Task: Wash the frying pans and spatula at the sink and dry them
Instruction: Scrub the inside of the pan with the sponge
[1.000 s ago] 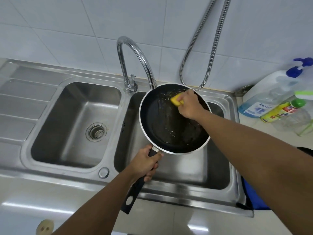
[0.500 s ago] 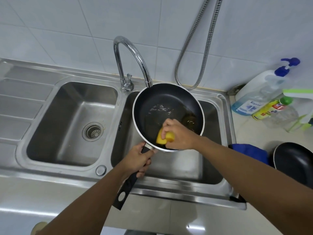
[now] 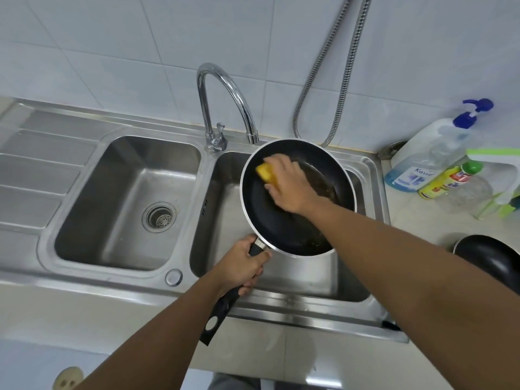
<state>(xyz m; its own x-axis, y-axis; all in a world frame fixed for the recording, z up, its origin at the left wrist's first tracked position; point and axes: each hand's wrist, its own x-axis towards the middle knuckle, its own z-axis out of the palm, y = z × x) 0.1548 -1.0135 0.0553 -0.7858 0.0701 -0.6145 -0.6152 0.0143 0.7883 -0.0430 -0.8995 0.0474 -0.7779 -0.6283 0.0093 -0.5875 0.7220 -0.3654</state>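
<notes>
A black frying pan (image 3: 270, 215) with a silver rim is held tilted over the right basin of the steel sink (image 3: 374, 175). My left hand (image 3: 242, 266) grips its black handle just below the pan. My right hand (image 3: 289, 184) presses a yellow sponge (image 3: 267, 173) against the pan's upper left inside. The pan's inner surface looks wet and greasy. A second black pan (image 3: 489, 257) lies on the counter at the right edge, partly cut off. No spatula is in view.
The chrome tap (image 3: 222, 99) arches over the divider, its spout just above the pan's rim. The left basin (image 3: 123, 204) holds only a drain. Soap bottles (image 3: 430, 161) and a green-handled brush (image 3: 503, 181) stand on the right counter. A metal hose (image 3: 343, 71) hangs on the tiled wall.
My right hand has swept the sponge from the pan's top to its near edge and back up to the upper left. The left hand keeps its hold on the handle.
</notes>
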